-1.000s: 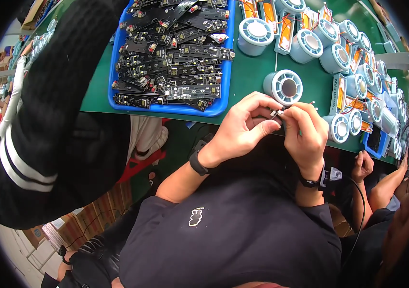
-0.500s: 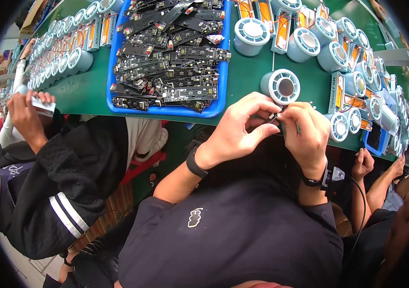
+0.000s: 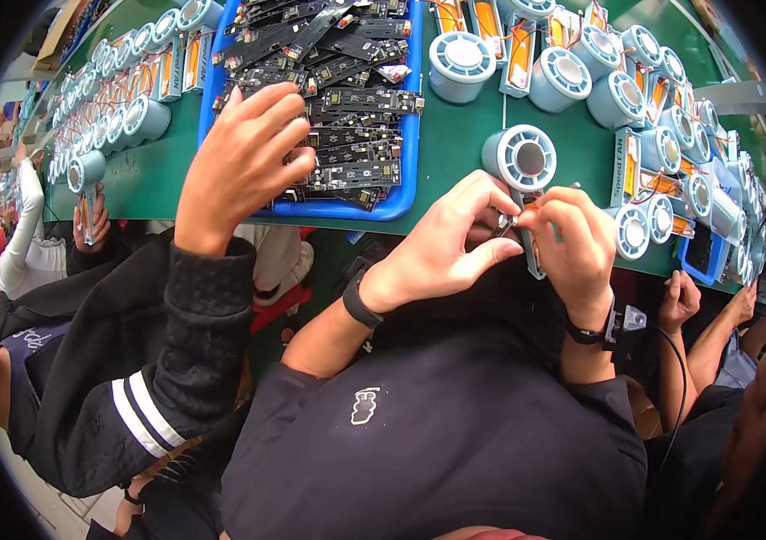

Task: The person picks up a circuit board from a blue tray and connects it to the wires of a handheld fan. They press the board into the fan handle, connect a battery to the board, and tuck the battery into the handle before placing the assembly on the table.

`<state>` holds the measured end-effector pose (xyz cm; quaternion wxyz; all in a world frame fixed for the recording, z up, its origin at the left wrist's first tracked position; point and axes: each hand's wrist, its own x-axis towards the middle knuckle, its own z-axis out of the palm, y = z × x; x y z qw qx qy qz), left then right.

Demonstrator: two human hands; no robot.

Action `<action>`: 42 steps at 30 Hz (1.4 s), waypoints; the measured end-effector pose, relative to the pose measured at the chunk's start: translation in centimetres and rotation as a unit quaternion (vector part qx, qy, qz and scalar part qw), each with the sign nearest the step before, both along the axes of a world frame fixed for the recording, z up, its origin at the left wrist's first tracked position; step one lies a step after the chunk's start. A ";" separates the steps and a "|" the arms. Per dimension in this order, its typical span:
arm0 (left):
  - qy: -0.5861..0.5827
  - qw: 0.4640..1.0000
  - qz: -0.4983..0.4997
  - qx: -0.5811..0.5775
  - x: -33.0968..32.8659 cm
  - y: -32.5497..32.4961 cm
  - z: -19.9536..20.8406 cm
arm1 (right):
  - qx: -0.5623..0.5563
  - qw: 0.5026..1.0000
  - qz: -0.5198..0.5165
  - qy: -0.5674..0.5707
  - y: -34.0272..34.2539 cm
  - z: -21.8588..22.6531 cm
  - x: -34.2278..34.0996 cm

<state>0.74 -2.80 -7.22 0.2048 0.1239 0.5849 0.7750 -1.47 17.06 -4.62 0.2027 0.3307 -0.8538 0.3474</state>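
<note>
A light blue handheld fan (image 3: 520, 155) lies at the table's near edge, its round head pointing away from me and its handle running back between my hands. My left hand (image 3: 450, 229) is closed, thumb and fingers pinching a dark circuit board (image 3: 503, 227) beside the handle; only a bit of the board shows. Against the other side of the handle is my right hand (image 3: 573, 238), its fingertips pressed together close to the board. What those fingertips pinch is hidden.
A blue tray (image 3: 412, 166) heaped with black circuit boards stands ahead left. A neighbour's hand (image 3: 248, 162) reaches over it. Several fans (image 3: 462, 67) with orange-filled handles and wires crowd the right side; more fans (image 3: 143, 117) line the far left. Another person's hand (image 3: 678, 301) is at right.
The neighbour's hand on the left has moved right, over the tray of boards. My hands stay nearly in place, and more of the fan's handle shows between them.
</note>
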 end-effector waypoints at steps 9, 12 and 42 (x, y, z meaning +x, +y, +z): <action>0.060 0.988 0.054 -0.130 -0.1 -1.1 0.7 | -0.153 0.899 -0.249 -0.325 -0.3 1.8 4.3; 0.076 0.986 0.097 -0.110 0.3 -0.4 0.3 | -0.279 0.870 -0.206 -0.351 -0.3 0.6 3.4; 0.182 0.946 0.168 -0.211 -0.1 -0.3 0.9 | -0.287 0.891 -0.263 -0.234 -1.7 1.1 0.7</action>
